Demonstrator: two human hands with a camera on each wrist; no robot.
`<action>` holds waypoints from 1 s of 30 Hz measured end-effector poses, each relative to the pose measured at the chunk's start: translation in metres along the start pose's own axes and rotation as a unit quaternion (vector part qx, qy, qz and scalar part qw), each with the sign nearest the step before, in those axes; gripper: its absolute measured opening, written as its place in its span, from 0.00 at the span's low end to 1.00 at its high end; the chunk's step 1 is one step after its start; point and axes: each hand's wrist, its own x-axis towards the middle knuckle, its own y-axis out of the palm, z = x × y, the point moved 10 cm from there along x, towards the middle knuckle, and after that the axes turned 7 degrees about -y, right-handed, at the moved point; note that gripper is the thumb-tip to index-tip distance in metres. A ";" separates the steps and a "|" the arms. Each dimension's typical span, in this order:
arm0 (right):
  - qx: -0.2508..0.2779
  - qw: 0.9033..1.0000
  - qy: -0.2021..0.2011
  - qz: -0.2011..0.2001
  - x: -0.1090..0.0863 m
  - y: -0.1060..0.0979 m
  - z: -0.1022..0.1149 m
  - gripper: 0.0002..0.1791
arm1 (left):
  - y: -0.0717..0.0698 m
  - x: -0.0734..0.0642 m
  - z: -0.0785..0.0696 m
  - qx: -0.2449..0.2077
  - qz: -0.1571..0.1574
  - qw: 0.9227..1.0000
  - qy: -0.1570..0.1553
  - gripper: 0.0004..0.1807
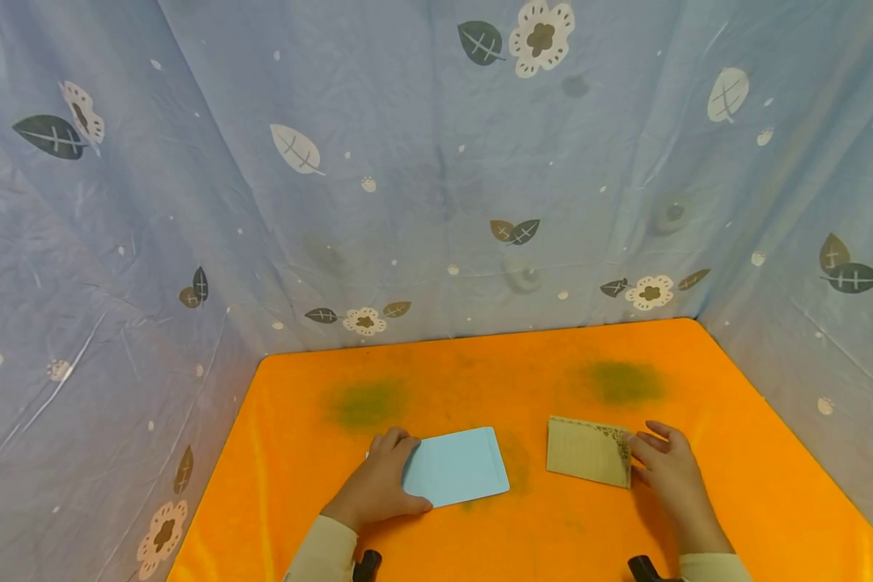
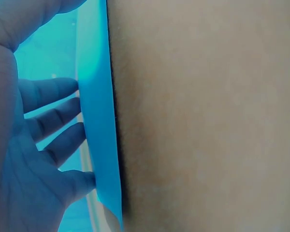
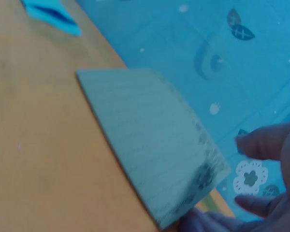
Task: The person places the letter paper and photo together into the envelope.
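Head view: the left hand (image 1: pixel 382 485), lower centre, spans and grips the pale blue envelope (image 1: pixel 460 466) across its left end. The right hand (image 1: pixel 675 478), lower right, partly spread, touches the tan card's (image 1: pixel 584 453) right edge; pinch unconfirmed. Orange tabletop (image 1: pixel 527 521) separates both.

Left wrist view: fingertips (image 2: pixel 77 133), centre left, meet the envelope's edge.

Right wrist view: upper left, a dark gap shows between envelope layers.
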 end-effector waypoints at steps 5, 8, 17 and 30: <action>0.010 1.000 0.018 0.011 0.001 0.006 0.000 0.54 | -0.002 -0.001 -0.001 0.000 -0.001 1.000 0.001 0.56; 0.002 1.000 0.020 0.017 0.000 0.009 0.001 0.53 | -0.002 0.000 0.000 0.002 -0.002 1.000 0.001 0.56; -0.040 0.999 0.011 0.033 -0.001 0.016 0.003 0.51 | -0.001 0.001 0.001 0.005 0.001 1.000 -0.004 0.56; -0.032 0.999 0.003 0.044 -0.003 0.027 0.005 0.47 | -0.001 0.002 0.003 0.000 0.003 1.000 -0.001 0.56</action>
